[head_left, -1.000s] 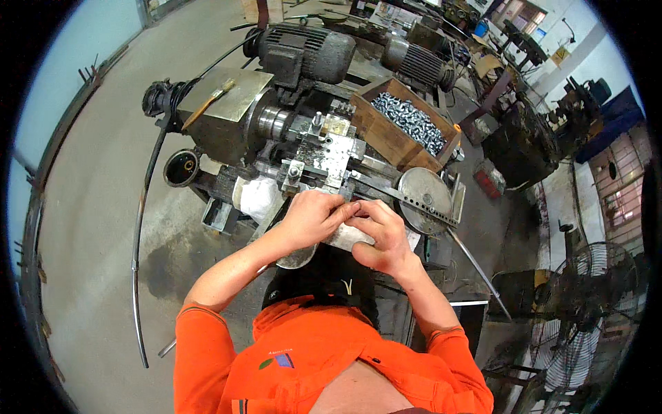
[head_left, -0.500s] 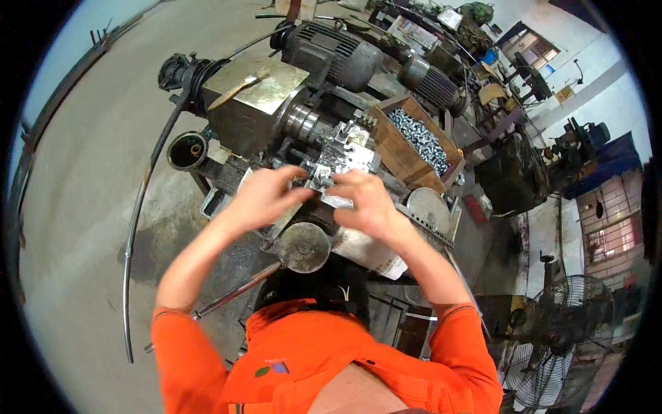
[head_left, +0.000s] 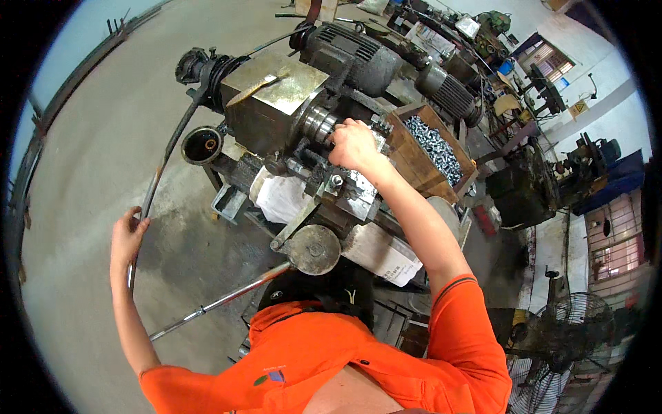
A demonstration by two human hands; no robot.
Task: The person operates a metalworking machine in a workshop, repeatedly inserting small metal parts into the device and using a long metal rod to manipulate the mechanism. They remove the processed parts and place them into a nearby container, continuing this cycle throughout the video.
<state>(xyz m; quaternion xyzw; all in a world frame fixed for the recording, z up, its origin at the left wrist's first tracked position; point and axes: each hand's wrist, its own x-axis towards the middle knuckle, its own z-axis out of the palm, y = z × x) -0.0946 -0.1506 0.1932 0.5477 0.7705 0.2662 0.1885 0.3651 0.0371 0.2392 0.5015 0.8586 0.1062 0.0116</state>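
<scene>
My left hand (head_left: 128,236) is out at the left, its fingers curled round the lower part of a long metal lever (head_left: 153,185) that slopes down from the machine. My right hand (head_left: 354,146) reaches in at the front of the round steel chuck (head_left: 318,124) of a lathe-like machine. Its fingers are bent together, and whatever they hold is hidden behind the hand. Below that hand sits a bolted clamp block with a nut (head_left: 336,181), with a flat steel bar handle (head_left: 296,224) angling from it toward me. A round metal disc (head_left: 313,250) lies nearest my body.
A wooden box (head_left: 431,185) of small shiny metal parts stands right of the machine. On the headstock cover lies a brush (head_left: 252,90). A white sack (head_left: 281,196) hangs under the slide, and another white bag (head_left: 383,254) lies right of the disc. A second rod (head_left: 221,307) slants at lower left.
Both hands have left the clamp block. My left hand has swung out left onto the long lever; my right has moved forward to the chuck. The flat bar handle now shows plainly.
</scene>
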